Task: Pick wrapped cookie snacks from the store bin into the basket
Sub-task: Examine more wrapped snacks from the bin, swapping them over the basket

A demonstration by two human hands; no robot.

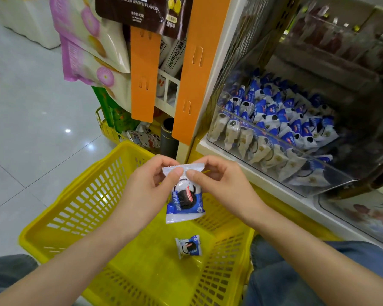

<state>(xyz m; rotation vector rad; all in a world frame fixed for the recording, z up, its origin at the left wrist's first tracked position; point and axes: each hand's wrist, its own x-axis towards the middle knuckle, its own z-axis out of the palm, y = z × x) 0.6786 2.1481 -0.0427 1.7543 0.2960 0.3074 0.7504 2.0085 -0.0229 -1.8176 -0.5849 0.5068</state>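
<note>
A blue-and-white wrapped cookie snack hangs upright over the yellow basket. My left hand and my right hand both pinch its crimped top edge, thumbs side by side. A second wrapped cookie snack lies on the basket floor below. To the right, the clear store bin holds several of the same blue-and-white packs.
Orange shelf strips and hanging snack bags stand behind the basket. A dark cylinder and a second yellow basket sit by the shelf foot. My knees in jeans flank the basket. Grey tiled floor lies to the left.
</note>
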